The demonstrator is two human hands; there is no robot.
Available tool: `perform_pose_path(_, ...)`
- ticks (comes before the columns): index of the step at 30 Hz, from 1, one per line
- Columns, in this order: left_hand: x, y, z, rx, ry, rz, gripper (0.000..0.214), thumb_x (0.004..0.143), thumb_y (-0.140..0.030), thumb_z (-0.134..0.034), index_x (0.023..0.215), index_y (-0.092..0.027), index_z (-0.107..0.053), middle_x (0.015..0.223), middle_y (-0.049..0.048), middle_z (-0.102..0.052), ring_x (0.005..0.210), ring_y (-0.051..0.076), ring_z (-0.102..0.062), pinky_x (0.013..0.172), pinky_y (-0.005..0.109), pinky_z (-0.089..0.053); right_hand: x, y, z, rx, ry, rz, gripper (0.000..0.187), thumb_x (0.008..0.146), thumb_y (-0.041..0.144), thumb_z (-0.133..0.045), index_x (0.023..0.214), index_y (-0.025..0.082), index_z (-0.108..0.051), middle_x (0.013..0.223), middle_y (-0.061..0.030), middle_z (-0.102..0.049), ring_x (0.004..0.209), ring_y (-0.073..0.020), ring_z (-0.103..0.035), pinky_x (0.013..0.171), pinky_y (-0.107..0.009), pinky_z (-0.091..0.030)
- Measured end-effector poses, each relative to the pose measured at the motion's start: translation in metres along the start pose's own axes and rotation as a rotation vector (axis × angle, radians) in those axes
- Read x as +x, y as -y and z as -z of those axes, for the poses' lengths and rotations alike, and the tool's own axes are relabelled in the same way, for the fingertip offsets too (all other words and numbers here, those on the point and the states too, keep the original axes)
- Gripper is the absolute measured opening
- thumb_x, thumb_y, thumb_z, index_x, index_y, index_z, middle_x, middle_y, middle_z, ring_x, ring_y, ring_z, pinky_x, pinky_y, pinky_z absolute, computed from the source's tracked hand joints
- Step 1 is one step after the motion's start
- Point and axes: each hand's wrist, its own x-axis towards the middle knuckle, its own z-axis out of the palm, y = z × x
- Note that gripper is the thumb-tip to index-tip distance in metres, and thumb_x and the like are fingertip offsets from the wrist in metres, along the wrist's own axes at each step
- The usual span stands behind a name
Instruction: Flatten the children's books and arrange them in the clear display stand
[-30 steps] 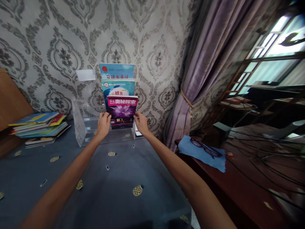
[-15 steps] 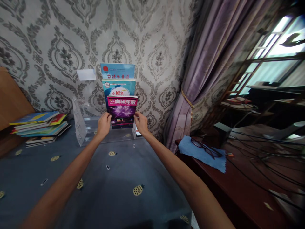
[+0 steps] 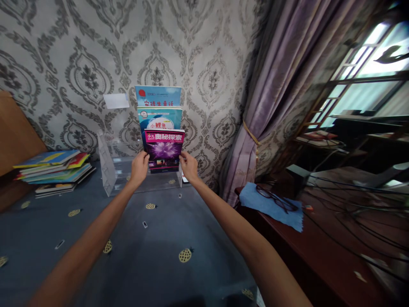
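Note:
A magazine (image 3: 164, 149) with a purple and pink cover stands upright in the lowest front tier of a clear acrylic book rack (image 3: 123, 168). My left hand (image 3: 139, 166) pinches its left edge between thumb and fingers. On the opposite edge, my right hand (image 3: 189, 165) grips it the same way. Behind it, one tier up, stands a teal book (image 3: 159, 117), partly covered by the magazine. A light blue book (image 3: 159, 94) rises at the back, its lower part hidden.
To the left lies a stack of colourful books (image 3: 57, 168) beside a brown box (image 3: 19, 132). The blue cloth-covered table (image 3: 128, 264) has a pineapple print. At right, glasses (image 3: 276, 198) rest on a blue cloth (image 3: 252, 200), near tangled cables (image 3: 351, 213) on a dark red desk.
Both hands keep their grip on the magazine, which stays in nearly the same place. The view has shifted very slightly.

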Motion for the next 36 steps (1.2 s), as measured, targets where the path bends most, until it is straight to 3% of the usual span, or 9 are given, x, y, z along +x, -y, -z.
perform_pose_path(18, -0.004, -0.001, -0.005, -0.024, -0.074, 0.04, 0.021, 0.093, -0.03, -0.043, 0.08, -0.02, -0.057, 0.079, 0.0043, -0.062, 0.075, 0.019, -0.056, 0.071, 0.03, -0.04, -0.009, 0.009, -0.011, 0.032, -0.142, 0.002, 0.027, 0.092, 0.027, -0.044, 0.105, 0.018, -0.067, 0.102, -0.012, -0.067, 0.094, -0.0255, -0.063, 0.082, -0.037, -0.051)
perform_pose_path(30, -0.014, 0.0, -0.019, -0.106, -0.191, 0.095, 0.024, 0.094, -0.035, -0.044, 0.085, -0.019, -0.06, 0.077, 0.0022, -0.063, 0.073, 0.017, -0.056, 0.069, 0.027, -0.04, -0.007, 0.008, -0.005, 0.061, -0.139, 0.019, 0.023, 0.09, 0.025, -0.05, 0.099, 0.019, -0.071, 0.099, -0.0088, -0.07, 0.091, -0.0228, -0.064, 0.081, -0.034, -0.051)
perform_pose_path(36, -0.014, 0.001, -0.019, -0.127, -0.19, 0.096, 0.023, 0.092, -0.034, -0.047, 0.083, -0.019, -0.061, 0.076, 0.0016, -0.062, 0.072, 0.017, -0.055, 0.069, 0.027, -0.039, -0.005, 0.007, -0.005, 0.07, -0.128, -0.014, 0.024, 0.088, 0.024, -0.051, 0.098, 0.019, -0.072, 0.1, -0.0088, -0.071, 0.094, -0.0238, -0.065, 0.083, -0.035, -0.052)
